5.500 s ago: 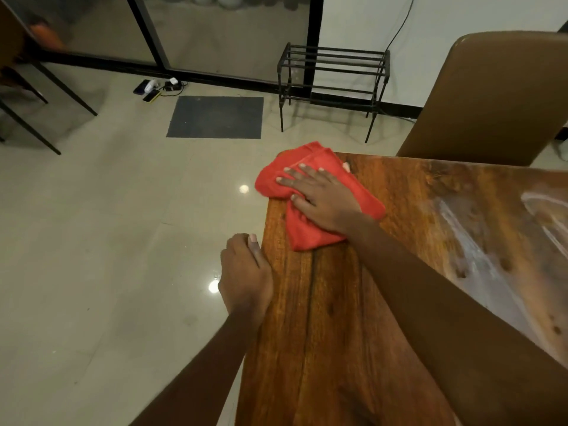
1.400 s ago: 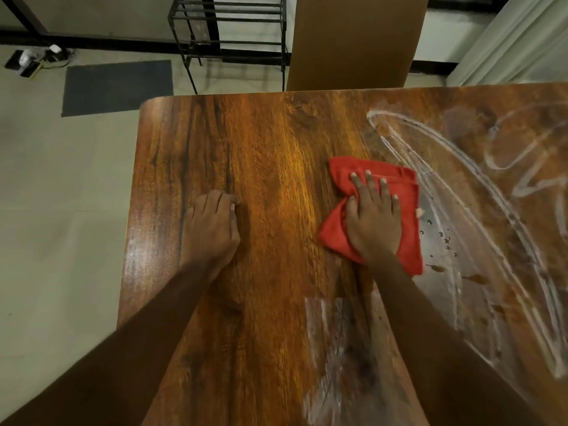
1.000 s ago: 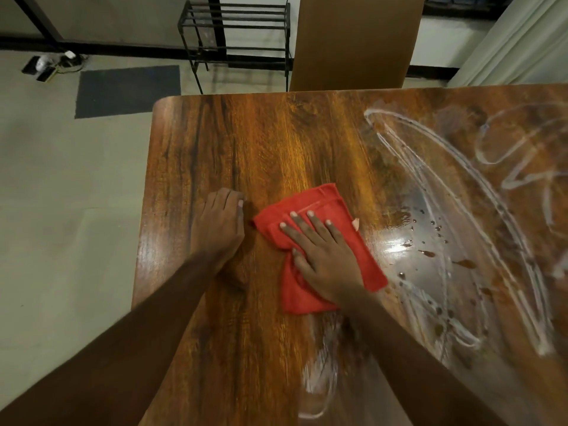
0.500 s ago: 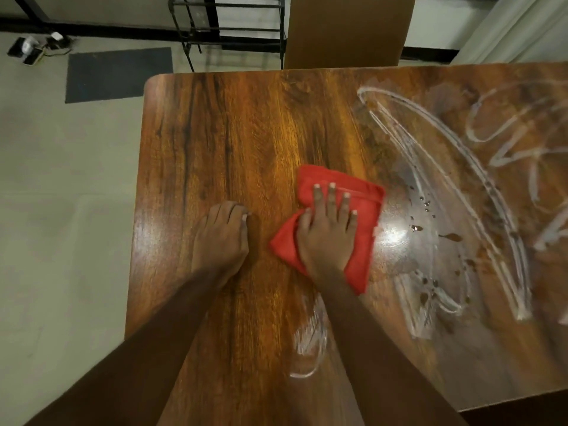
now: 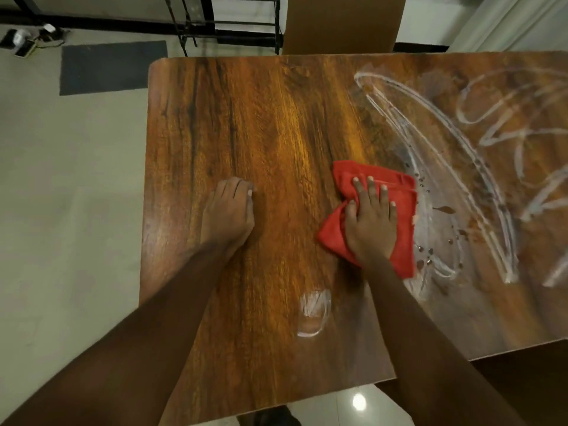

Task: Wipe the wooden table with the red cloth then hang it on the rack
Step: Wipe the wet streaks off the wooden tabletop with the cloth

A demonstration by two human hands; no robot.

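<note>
Red cloth [image 5: 373,215] lies bunched flat on the wooden desk [image 5: 276,124], pinned under a person's right hand [image 5: 370,226], whose fingers [image 5: 372,192] are spread slightly apart and pressed palm-down on the fabric rather than closed around it. The cloth's longer side runs roughly toward and away from the person, and its right edge touches the wet patch. The unwiped part lies to the right of that hand: pale smeared arcs [image 5: 455,167] and dark droplets [image 5: 442,209] cover the desk's right half, while the left half looks clean apart from one small streak [image 5: 312,312] near the front edge. The left hand [image 5: 229,210] rests on the bare wood well apart from the cloth, fingers together and curled slightly, holding nothing. The right hand is plainly the one placed for the next sweep, judged to run rightward into the smears. Nothing stands on the desk in its path. A black metal rack [image 5: 227,23] stands on the floor beyond the far edge, beside a brown chair back [image 5: 341,23]; hanging the cloth is not yet begun.
</note>
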